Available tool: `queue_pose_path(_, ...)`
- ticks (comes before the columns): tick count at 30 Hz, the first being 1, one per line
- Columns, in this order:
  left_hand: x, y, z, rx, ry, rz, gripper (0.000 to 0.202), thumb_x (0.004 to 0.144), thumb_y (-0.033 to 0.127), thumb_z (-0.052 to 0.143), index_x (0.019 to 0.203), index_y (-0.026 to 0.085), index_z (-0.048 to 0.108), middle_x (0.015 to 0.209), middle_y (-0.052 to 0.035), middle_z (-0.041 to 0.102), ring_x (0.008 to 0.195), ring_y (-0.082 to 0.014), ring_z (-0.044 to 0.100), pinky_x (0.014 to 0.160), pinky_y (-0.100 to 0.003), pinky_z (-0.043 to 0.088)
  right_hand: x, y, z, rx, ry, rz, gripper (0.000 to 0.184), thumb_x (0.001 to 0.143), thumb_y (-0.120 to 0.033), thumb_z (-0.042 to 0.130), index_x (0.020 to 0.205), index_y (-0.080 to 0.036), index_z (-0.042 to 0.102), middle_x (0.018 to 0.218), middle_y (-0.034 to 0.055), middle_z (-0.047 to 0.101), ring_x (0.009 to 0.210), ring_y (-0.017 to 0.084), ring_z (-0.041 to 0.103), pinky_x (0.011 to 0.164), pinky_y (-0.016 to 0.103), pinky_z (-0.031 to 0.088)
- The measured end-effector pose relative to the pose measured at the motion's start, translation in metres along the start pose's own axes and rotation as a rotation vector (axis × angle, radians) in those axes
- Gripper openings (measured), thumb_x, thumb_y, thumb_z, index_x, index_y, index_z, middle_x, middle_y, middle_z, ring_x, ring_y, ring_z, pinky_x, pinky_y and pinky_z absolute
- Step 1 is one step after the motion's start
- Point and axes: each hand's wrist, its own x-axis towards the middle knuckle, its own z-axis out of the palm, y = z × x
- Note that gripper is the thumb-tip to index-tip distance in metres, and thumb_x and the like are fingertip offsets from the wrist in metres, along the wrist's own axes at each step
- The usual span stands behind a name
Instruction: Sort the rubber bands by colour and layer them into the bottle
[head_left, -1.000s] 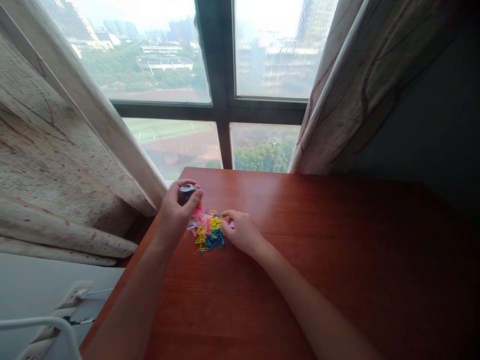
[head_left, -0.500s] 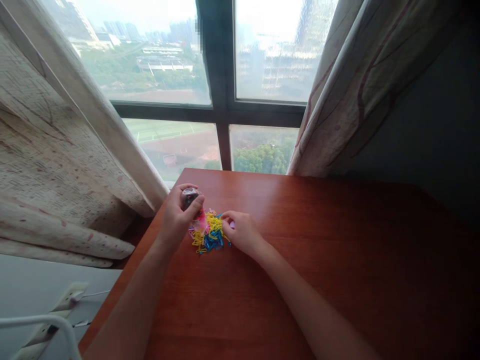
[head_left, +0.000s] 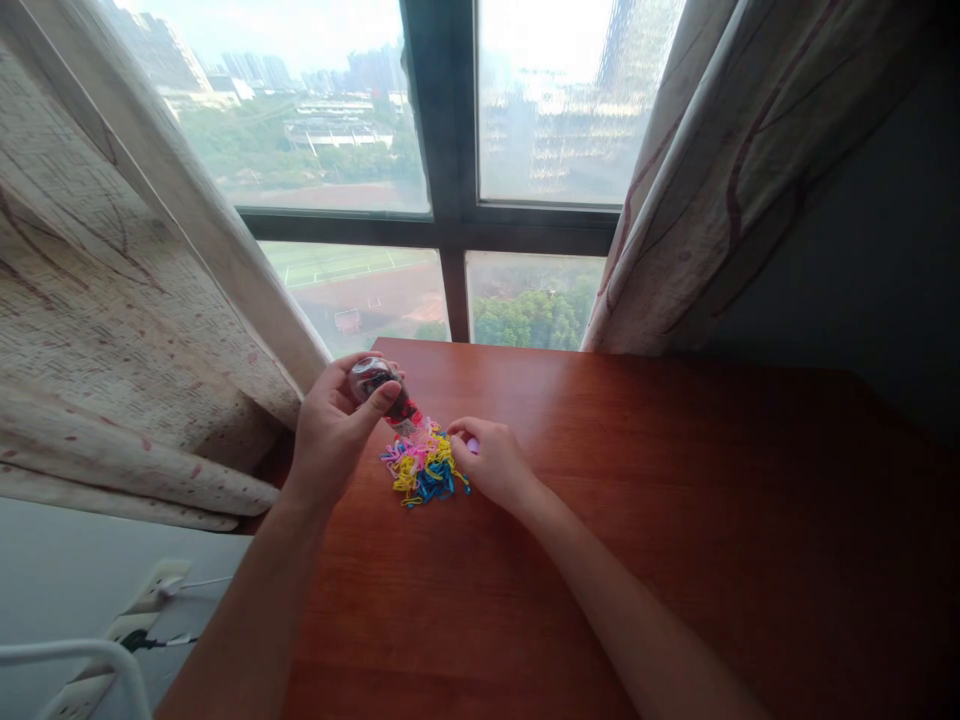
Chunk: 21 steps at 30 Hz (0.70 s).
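A small pile of coloured elastic bands (head_left: 422, 468), yellow, blue and pink, lies on the reddish wooden table (head_left: 637, 520) near its far left corner. My left hand (head_left: 330, 430) grips a small clear bottle (head_left: 379, 388) with dark and red contents, tilted with its mouth down toward the pile. My right hand (head_left: 491, 462) rests at the pile's right edge, fingers pinched on something small and pink that I cannot make out.
A window with a dark frame (head_left: 450, 220) stands just behind the table. Patterned curtains hang at the left (head_left: 112, 320) and right (head_left: 712, 170). A white power strip (head_left: 142, 610) and a white rail (head_left: 90, 660) lie low at the left, beyond the table edge.
My left hand has lifted and tilted the bottle further, so its mouth now points down at the pile. My right hand has stayed at the pile's right edge.
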Motion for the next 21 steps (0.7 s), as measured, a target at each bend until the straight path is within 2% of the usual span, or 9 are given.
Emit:
queue_pose_path(4,0.003,0.001,0.002,0.043,0.016,0.014,0.049,0.068,0.032,0.082,0.109,0.015,0.063,0.100,-0.0083,0.071,0.088,-0.0177,0.069,0.079,-0.028,0.056,0.002,-0.002,-0.001,-0.005,0.010,0.000,0.020,0.082,-0.022,0.056,0.091,-0.020,0.074,0.084,0.0013,0.074,0.075,0.015,0.065,0.069,0.022,0.045)
queue_pose_path(9,0.000,0.007,0.001,0.069,0.040,0.036,0.055,0.069,0.032,0.081,0.117,0.017,0.060,0.102,-0.0084,0.071,0.091,-0.0189,0.068,0.079,-0.029,0.057,0.002,-0.005,-0.002,0.010,0.005,-0.001,0.021,0.082,-0.022,0.056,0.092,-0.020,0.074,0.083,0.0013,0.074,0.074,0.015,0.065,0.068,0.022,0.044)
queue_pose_path(13,-0.015,0.011,-0.008,0.119,0.102,0.044,0.050,0.069,0.030,0.082,0.113,0.017,0.062,0.101,-0.0068,0.071,0.089,-0.0176,0.068,0.078,-0.026,0.057,-0.001,-0.004,0.000,0.006,0.000,0.000,0.021,0.082,-0.021,0.056,0.092,-0.019,0.074,0.081,0.0014,0.073,0.073,0.014,0.065,0.067,0.021,0.043)
queue_pose_path(17,-0.036,0.011,-0.018,0.078,0.152,0.009,0.052,0.071,0.028,0.080,0.118,0.020,0.060,0.107,-0.0063,0.071,0.096,-0.0190,0.068,0.081,-0.027,0.057,-0.004,-0.002,0.002,0.007,-0.010,0.006,0.020,0.082,-0.020,0.056,0.093,-0.019,0.074,0.082,0.0011,0.074,0.071,0.013,0.064,0.066,0.021,0.043)
queue_pose_path(21,-0.051,0.009,-0.023,0.100,0.222,0.002,0.046,0.069,0.027,0.081,0.112,0.020,0.064,0.102,-0.0048,0.072,0.089,-0.0176,0.069,0.076,-0.025,0.058,-0.006,0.000,0.001,0.011,-0.019,0.001,0.020,0.082,-0.020,0.056,0.093,-0.019,0.073,0.079,0.0003,0.073,0.069,0.013,0.063,0.066,0.021,0.044)
